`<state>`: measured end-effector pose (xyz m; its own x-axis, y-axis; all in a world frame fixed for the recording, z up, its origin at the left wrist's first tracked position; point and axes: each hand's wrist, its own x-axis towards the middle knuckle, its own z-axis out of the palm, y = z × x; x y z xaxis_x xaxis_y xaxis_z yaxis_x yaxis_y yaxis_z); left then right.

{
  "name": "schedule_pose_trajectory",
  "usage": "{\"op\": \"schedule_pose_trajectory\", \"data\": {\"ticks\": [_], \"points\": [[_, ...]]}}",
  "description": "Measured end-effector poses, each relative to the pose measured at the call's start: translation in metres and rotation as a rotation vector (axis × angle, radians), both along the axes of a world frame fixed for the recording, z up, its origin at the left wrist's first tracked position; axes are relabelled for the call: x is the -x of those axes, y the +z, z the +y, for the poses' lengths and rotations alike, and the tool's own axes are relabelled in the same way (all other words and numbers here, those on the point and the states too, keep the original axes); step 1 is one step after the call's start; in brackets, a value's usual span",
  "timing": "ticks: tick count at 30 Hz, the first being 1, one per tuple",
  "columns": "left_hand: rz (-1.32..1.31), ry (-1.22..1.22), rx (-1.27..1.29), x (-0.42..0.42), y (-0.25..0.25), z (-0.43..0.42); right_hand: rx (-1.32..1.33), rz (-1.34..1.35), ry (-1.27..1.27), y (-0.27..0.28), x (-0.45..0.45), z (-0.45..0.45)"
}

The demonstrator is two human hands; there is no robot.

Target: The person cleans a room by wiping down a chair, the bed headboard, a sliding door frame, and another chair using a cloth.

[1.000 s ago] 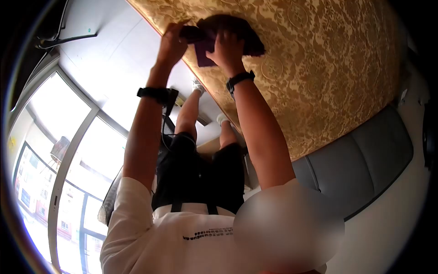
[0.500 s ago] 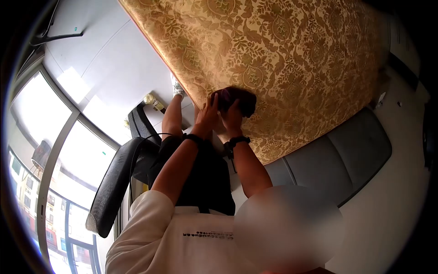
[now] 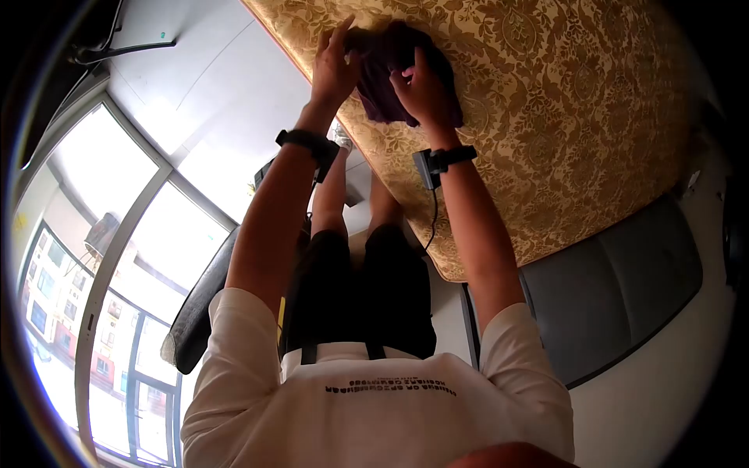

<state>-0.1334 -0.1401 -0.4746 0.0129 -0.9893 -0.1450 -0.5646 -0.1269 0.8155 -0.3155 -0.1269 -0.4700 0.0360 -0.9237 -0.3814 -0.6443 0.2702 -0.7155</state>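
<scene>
A dark purple cloth (image 3: 378, 90), its exact kind unclear, lies spread out and creased on the gold patterned tablecloth (image 3: 546, 132). My left hand (image 3: 336, 69) is at the cloth's left edge, fingers apart and raised. Over the right part of the cloth is my right hand (image 3: 424, 93), its index finger stretched forward and its thumb side turned inward. Neither hand visibly grips the fabric. Both wrists wear black straps, and the right one carries a small box (image 3: 427, 169) with a cable.
A grey padded bench (image 3: 608, 288) runs along the table's near right side. On the left are a black chair part (image 3: 199, 312) and tall glass doors (image 3: 129, 273). A black metal leg (image 3: 125, 53) stands on the pale floor at upper left.
The dark cloth has gone from a small bunch in both hands to a wider, flatter spread. Both hands have moved farther forward and apart, and the view has shifted.
</scene>
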Motion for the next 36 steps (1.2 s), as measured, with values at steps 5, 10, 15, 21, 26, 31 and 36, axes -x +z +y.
{"op": "schedule_pose_trajectory", "data": {"ticks": [5,10,15,21,26,31,36], "points": [[-0.337,-0.500,-0.115,-0.008,-0.007,0.008,0.253,0.543,0.565,-0.015,0.008,-0.023],[-0.261,-0.122,-0.306,0.033,-0.001,0.049,0.271,0.327,0.548,-0.022,0.034,0.045],[-0.251,-0.017,-0.408,0.062,-0.003,0.163,-0.127,0.049,0.515,-0.024,0.035,0.169],[-0.255,0.233,-0.403,0.025,-0.008,0.152,0.015,0.233,0.661,-0.002,0.019,0.181],[-0.349,0.146,0.000,-0.038,-0.016,0.066,0.242,0.346,0.473,-0.017,-0.031,0.076],[-0.441,-0.274,-0.113,-0.082,-0.018,-0.018,0.227,0.274,0.260,-0.030,-0.062,0.040],[-0.361,-0.378,-0.235,-0.042,0.002,0.004,0.219,0.325,0.173,-0.030,-0.053,0.111]]}}
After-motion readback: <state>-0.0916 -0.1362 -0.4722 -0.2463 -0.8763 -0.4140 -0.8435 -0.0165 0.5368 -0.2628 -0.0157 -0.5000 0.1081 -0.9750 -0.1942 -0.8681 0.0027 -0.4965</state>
